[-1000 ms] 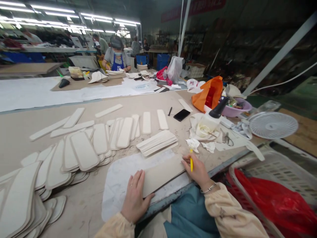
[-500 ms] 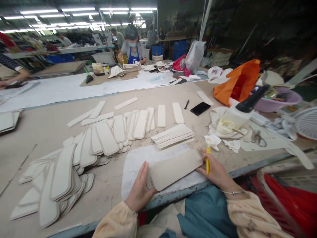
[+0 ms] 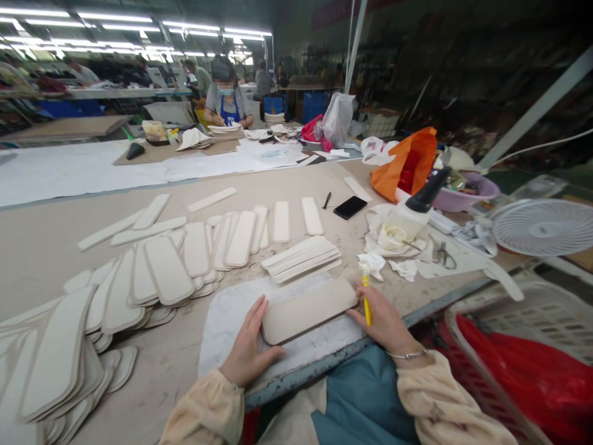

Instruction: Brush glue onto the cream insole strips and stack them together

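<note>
A pale, round-cornered flat panel [image 3: 308, 311] lies slanted in front of me over a white sheet [image 3: 220, 321]. My left hand [image 3: 248, 346] is at its left end, fingers stretched and thumb apart, palm facing the edge. At the opposite end, my right hand [image 3: 382, 316] has its fingers and thumb around the corner. A yellow-handled brush [image 3: 367, 303] is tucked upright in that hand, its whitish head pointing away from me. Just beyond the panel sits a small stack of narrower strips [image 3: 301, 258].
Overlapping piles of pale panels [image 3: 167, 269] spread leftward. To the right are a phone [image 3: 351, 207], a white container with glue-like residue [image 3: 401, 225], crumpled tissue [image 3: 371, 264], scissors [image 3: 442, 253] and a fan [image 3: 544, 227]. A co-worker [image 3: 227, 99] sits across the table.
The view has swung right, so things appear further left. The panel's left end now sits squared near my left hand; a lower edge that showed beneath it there is no longer visible.
</note>
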{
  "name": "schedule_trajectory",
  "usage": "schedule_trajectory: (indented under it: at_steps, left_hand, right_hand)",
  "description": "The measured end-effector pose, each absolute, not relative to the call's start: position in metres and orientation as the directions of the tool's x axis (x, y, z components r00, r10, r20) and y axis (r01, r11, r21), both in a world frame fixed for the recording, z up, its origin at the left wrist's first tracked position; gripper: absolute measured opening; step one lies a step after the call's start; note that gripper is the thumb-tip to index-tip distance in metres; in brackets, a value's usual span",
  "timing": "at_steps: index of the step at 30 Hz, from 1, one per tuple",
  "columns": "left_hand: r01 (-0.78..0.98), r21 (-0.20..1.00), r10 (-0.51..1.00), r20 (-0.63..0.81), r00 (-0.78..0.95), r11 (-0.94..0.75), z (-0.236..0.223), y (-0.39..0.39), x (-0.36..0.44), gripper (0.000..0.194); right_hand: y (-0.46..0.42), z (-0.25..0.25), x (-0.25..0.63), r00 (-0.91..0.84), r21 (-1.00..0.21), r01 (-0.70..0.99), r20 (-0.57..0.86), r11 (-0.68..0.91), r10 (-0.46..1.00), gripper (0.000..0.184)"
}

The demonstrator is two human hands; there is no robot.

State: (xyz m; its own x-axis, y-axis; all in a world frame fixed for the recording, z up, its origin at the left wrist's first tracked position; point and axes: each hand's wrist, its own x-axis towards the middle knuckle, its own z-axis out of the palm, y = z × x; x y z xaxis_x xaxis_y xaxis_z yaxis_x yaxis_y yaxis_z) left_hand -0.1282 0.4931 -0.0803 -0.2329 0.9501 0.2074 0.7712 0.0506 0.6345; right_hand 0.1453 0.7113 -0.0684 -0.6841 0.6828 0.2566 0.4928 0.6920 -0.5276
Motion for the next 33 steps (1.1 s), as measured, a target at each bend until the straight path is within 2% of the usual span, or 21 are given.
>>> schedule_trajectory:
  at_steps: [2,4,7,9,11,13,16,19,22,26,33]
  left_hand:
    - [0.777,0.625,0.935,0.231,-0.268,0.068,-0.080,0.490,-0.127,0.094]
    - [0.778,0.623,0.932,0.225,-0.283,0.086,-0.082,0.488,-0.126,0.089]
    - [0.767,0.636,0.940,0.206,-0.272,0.083,-0.083,0.489,-0.125,0.084]
    - [0.760,0.646,0.943,0.210,-0.260,0.066,-0.083,0.490,-0.125,0.084]
    - [0.752,0.656,0.942,0.212,-0.261,0.060,-0.082,0.492,-0.125,0.086]
    - [0.738,0.672,0.940,0.209,-0.271,0.063,-0.082,0.493,-0.125,0.089]
    - [0.705,0.707,0.939,0.200,-0.280,0.060,-0.082,0.493,-0.124,0.094]
    - [0.674,0.736,0.938,0.194,-0.289,0.056,-0.083,0.493,-0.123,0.098]
    - [0.668,0.742,0.936,0.195,-0.293,0.055,-0.084,0.492,-0.122,0.099]
    - [0.694,0.718,0.939,0.194,-0.284,0.062,-0.084,0.492,-0.122,0.099]
    - [0.757,0.651,0.939,0.227,-0.260,0.052,-0.085,0.494,-0.123,0.093]
  right_hand:
    - [0.706,-0.064,0.148,-0.652,-0.525,0.468,0.339,0.711,0.678,0.023]
    - [0.695,-0.060,0.150,-0.583,-0.614,0.435,0.366,0.659,0.725,0.020]
    - [0.669,-0.052,0.145,-0.487,-0.873,0.259,0.253,0.414,0.836,0.022]
    - [0.649,-0.043,0.133,-0.517,-0.980,0.081,0.113,0.180,0.849,0.031]
    - [0.632,-0.033,0.114,-0.600,-0.999,-0.028,-0.015,-0.040,0.800,0.038]
    - [0.620,-0.025,0.091,-0.675,-0.978,-0.050,-0.116,-0.202,0.729,0.041]
    - [0.613,-0.019,0.061,-0.754,-0.943,-0.010,-0.212,-0.333,0.622,0.041]
    - [0.611,-0.023,0.042,-0.796,-0.938,0.055,-0.249,-0.343,0.552,0.041]
    - [0.612,-0.029,0.033,-0.780,-0.948,0.153,-0.290,-0.280,0.554,0.040]
    - [0.623,-0.029,0.037,-0.660,-0.942,0.280,-0.330,-0.186,0.675,0.035]
    - [0.669,-0.027,0.076,-0.472,-0.912,0.405,-0.270,-0.066,0.839,0.032]
